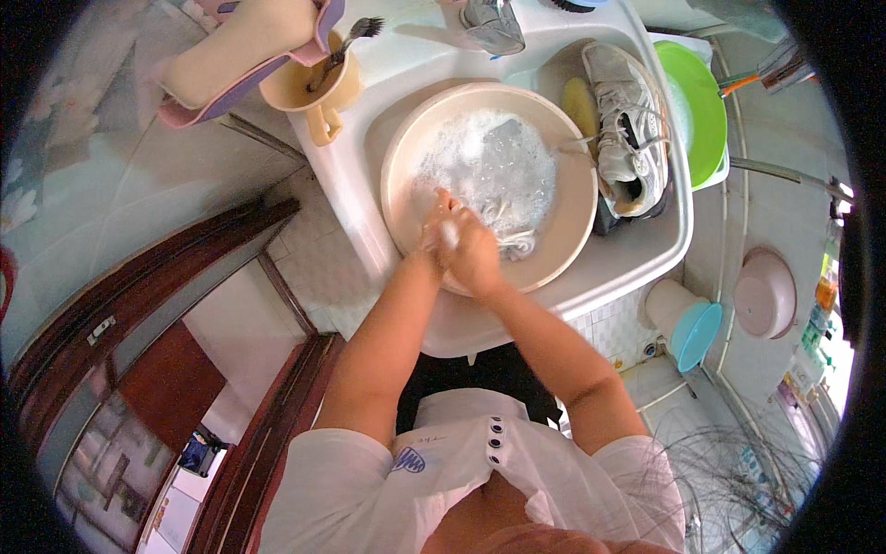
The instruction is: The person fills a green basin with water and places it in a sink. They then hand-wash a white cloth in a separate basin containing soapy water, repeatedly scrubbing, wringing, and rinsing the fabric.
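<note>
My left hand (436, 228) and my right hand (474, 255) press together over the near left rim of a beige plastic basin (580, 242). White suds cling to them, and whether anything lies between the fingers is hidden. Foamy soapy water (512, 156) fills the bottom of the basin. A bunched white cord, apparently shoelaces (518, 244), lies in the water just right of my right hand. Beside the basin, a white and grey sneaker (626, 131) rests in the sink, its laces loose, one trailing to the basin's rim.
The basin stands in a white sink (623, 280) below a metal faucet (493, 28). A beige mug (277, 93) holding a dark-bristled brush (363, 29) is on the left ledge. A yellow object (579, 104) lies by the sneaker. A green basin (702, 118) stands beyond the right rim.
</note>
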Demonstrator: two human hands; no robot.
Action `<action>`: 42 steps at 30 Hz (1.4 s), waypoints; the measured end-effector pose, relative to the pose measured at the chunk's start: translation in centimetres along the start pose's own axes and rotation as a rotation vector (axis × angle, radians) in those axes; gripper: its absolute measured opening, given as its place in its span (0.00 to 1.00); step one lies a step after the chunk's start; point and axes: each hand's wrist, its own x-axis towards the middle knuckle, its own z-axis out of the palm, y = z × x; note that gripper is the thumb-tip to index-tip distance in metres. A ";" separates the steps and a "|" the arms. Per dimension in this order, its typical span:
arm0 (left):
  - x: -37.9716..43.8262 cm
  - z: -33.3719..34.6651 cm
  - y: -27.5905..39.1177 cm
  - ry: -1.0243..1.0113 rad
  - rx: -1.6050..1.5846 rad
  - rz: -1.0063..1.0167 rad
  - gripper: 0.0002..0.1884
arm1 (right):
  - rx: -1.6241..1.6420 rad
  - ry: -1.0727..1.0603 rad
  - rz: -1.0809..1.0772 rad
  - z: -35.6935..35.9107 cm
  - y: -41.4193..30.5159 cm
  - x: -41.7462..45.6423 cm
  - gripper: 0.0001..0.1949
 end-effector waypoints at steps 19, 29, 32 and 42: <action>-0.4 2.9 4.9 0.561 0.059 0.298 0.19 | 0.075 0.090 0.410 -2.1 6.9 8.5 0.17; 1.6 2.0 1.4 0.571 0.096 0.164 0.10 | -0.295 -0.392 0.359 -0.2 16.7 4.2 0.15; 1.2 1.4 2.0 0.578 0.241 0.074 0.09 | 0.306 -0.330 0.377 -0.6 12.4 3.3 0.18; -1.7 4.1 1.5 0.126 -0.343 -0.072 0.24 | -0.078 -0.184 0.206 -2.2 1.1 2.3 0.16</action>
